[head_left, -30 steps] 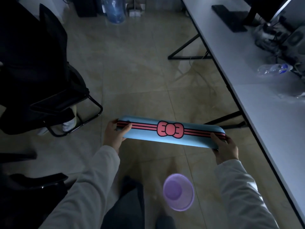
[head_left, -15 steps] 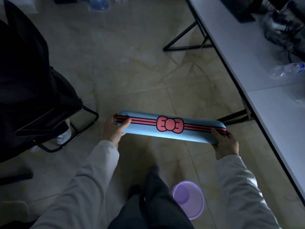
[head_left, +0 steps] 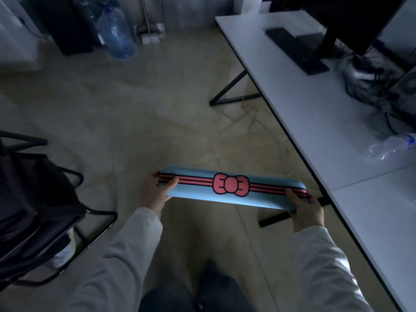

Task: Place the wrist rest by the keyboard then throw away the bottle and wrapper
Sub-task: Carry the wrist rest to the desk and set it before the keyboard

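A long blue wrist rest (head_left: 195,194) with red stripes and a red bow is held level over the floor, left of the desk. My left hand (head_left: 154,194) grips its left end and my right hand (head_left: 307,210) grips its right end. A black keyboard (head_left: 295,49) lies far back on the white desk (head_left: 304,104), below a monitor. A crumpled clear plastic bottle (head_left: 391,147) with a blue cap lies at the desk's right edge of view. No wrapper can be made out in this view.
A black chair (head_left: 40,208) stands at the left. A big water jug (head_left: 118,34) and dark boxes sit at the back wall. Tangled cables (head_left: 369,84) lie beside the monitor. Black desk legs (head_left: 231,91) reach onto the tiled floor.
The view has tilted up and forward: the purple bin at my feet is out of sight, the keyboard and jug came into view. Both hands still hold the wrist rest.
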